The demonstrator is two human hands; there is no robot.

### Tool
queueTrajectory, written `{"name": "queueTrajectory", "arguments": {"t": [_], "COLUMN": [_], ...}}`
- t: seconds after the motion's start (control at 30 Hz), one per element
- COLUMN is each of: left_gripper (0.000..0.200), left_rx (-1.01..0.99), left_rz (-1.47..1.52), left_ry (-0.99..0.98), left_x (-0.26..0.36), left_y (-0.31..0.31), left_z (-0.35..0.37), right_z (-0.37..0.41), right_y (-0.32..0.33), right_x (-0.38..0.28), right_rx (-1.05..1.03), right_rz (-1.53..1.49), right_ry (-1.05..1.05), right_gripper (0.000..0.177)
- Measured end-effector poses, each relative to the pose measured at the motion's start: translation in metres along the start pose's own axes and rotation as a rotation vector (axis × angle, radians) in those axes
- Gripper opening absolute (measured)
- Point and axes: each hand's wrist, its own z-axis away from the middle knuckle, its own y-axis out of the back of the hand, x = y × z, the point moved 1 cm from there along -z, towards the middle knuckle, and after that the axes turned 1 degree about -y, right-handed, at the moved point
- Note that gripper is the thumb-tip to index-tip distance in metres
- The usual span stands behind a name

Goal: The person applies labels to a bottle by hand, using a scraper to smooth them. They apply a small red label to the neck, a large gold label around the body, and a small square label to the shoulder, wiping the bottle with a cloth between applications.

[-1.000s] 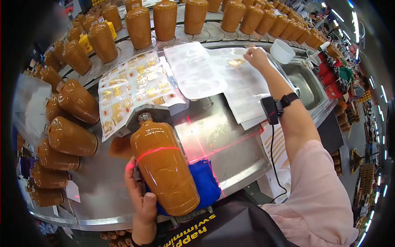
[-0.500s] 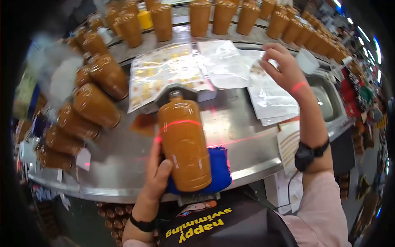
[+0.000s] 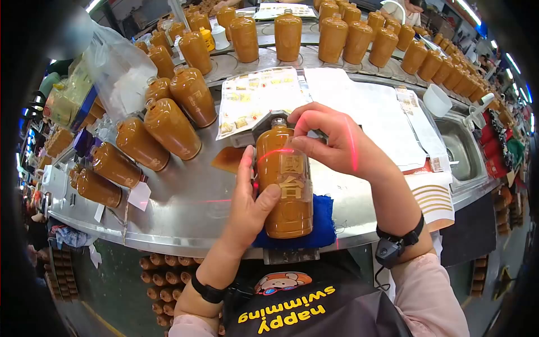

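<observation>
A glossy brown bottle (image 3: 281, 210) lies on a blue cloth (image 3: 323, 219), its neck resting in a notched holder toward the back. My left hand (image 3: 251, 205) lies against the bottle's left side, thumb on its front. At the bottle's upper right, my right hand (image 3: 328, 140) pinches a clear film (image 3: 297, 171) bearing gold characters, which lies over the bottle's front. Red laser lines cross the bottle and my right hand. Behind the holder is a sheet of gold decals (image 3: 258, 95).
Several brown bottles (image 3: 171, 129) lean at the left; others (image 3: 287, 36) stand along the back conveyor. White sheets (image 3: 387, 123) lie to the right, beside a sink (image 3: 460, 149) and a white cup (image 3: 437, 101). Another person (image 3: 404, 12) is at the far back.
My right hand has come from the sheets to the bottle's upper right. Gold characters on clear film now show on the bottle. The camera view has shifted.
</observation>
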Motion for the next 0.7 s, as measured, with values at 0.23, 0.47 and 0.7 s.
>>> {"name": "queueTrajectory", "arguments": {"t": [0.23,0.47,0.7], "left_gripper": [0.089,0.087,0.086], "left_rx": [0.030,0.030,0.032], "left_rz": [0.002,0.059,0.044], "left_ry": [-0.011,0.013,0.003], "left_x": [-0.001,0.001,0.000], "left_y": [-0.010,-0.011,-0.011], "left_z": [-0.006,-0.008,-0.010], "right_z": [-0.005,-0.009,-0.011], "right_y": [-0.020,-0.021,-0.022], "right_x": [0.019,0.023,0.022], "right_rx": [0.061,0.061,0.056], "right_rz": [-0.052,-0.042,-0.052], "right_ry": [-0.003,-0.010,-0.034], "right_gripper": [0.013,0.011,0.011]}}
